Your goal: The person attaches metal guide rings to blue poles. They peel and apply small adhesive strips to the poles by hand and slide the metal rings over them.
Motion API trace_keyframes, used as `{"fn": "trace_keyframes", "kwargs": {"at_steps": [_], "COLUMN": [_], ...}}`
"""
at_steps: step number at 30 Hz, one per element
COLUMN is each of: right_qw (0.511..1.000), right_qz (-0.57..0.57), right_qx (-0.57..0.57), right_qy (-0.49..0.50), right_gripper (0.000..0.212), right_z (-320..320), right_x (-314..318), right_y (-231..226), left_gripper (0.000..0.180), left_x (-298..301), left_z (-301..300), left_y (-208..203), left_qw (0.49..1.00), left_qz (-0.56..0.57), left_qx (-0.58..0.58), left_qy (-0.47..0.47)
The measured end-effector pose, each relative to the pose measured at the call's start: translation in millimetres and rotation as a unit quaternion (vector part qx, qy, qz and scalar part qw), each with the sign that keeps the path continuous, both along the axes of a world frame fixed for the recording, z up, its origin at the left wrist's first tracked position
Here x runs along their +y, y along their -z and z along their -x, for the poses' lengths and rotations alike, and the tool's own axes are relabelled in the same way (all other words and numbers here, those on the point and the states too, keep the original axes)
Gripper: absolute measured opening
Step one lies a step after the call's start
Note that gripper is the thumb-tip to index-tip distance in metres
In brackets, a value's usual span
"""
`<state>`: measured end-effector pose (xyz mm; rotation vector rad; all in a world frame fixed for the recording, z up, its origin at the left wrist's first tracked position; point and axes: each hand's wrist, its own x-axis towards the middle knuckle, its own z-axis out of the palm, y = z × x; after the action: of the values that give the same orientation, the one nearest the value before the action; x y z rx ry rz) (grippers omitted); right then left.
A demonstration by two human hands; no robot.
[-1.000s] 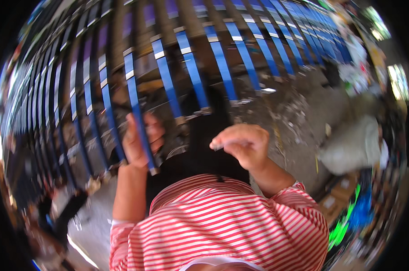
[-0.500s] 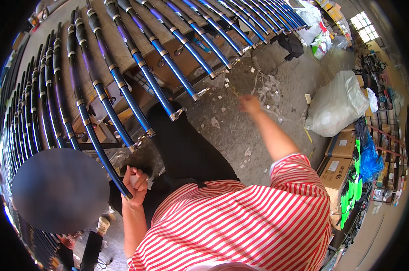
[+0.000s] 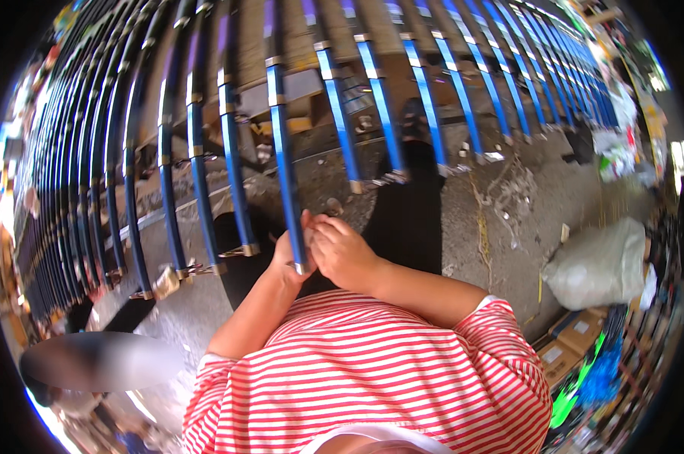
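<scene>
Long fishing rods lie side by side, their blue butt ends jutting over the table edge toward me. In front of my waist, the end of one fishing rod (image 3: 283,159) crosses over my left hand (image 3: 287,253). That hand is closed, its fingers partly hidden behind the rod and my other hand. My right hand (image 3: 343,253) meets it just right of the rod end, fingers curled and pressed together. Whatever lies between the two hands is too small or covered to make out. Several neighbouring rods have silvery metal pieces at their ends.
Boxes (image 3: 293,91) sit under the rods. A large pale sack (image 3: 595,265) stands on the floor at right, near cardboard boxes (image 3: 572,340) and blue plastic (image 3: 603,378). Litter (image 3: 516,200) is scattered on the concrete. Another person, blurred, is at lower left.
My right arm has come back from its outward reach, and the right hand now meets the left. The view has turned; a whitish thing seen in my left hand is now hidden.
</scene>
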<state>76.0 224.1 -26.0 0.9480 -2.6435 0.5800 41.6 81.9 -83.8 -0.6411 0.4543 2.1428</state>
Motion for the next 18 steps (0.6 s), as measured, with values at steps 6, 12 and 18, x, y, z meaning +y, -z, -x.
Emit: {"fn": "trace_keyframes", "kwargs": {"at_steps": [6,12,18], "right_qw": [0.995,0.993,0.979], "right_qz": [0.076,0.076,0.063], "right_qx": [-0.057,-0.071,-0.103], "right_qy": [-0.014,-0.052,-0.163], "right_gripper": [0.021,0.026,0.029], "right_z": [28.2,59.1,56.0], "right_x": [14.9,46.0,73.4], "right_y": [6.9,9.2,3.4], "left_gripper": [0.035,0.047,0.037], "left_x": [14.4,33.0,55.5], "left_z": [26.1,32.3,5.5], "left_y": [-8.5,-3.0,8.2], "left_qw": [0.997,0.998,0.982], "left_qz": [-0.044,-0.009,-0.124], "left_qx": [-0.038,0.006,0.030], "left_qy": [-0.045,-0.057,-0.142]}}
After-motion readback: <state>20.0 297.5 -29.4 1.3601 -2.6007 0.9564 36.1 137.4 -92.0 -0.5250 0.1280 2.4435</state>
